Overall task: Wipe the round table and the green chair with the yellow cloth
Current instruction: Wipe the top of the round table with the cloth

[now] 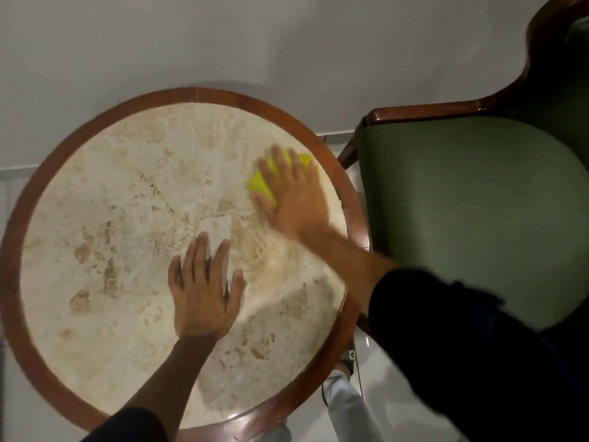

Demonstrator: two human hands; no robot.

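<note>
Entry 1, right hand (291, 193): fingers spread flat, pressing the yellow cloth (259, 183) onto the bench (95, 218); motion-blurred.
Entry 2, yellow cloth: bunched under those fingers, near the bench's right edge on the chair side.
Entry 3, left hand (204, 291): fingers spread, palm flat near the bench's centre, apart from the cloth.
Entry 4, bench: round, veined cream stone top, brown wooden rim.
Entry 5, green chair (462, 202): just beside the bench, dark wooden frame.

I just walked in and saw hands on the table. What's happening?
A person is wiping the round table with the yellow cloth. The right hand presses flat on the cloth near the table's right edge, close to the green chair. The left hand rests flat near the middle of the table. No hand is on the chair.
</note>
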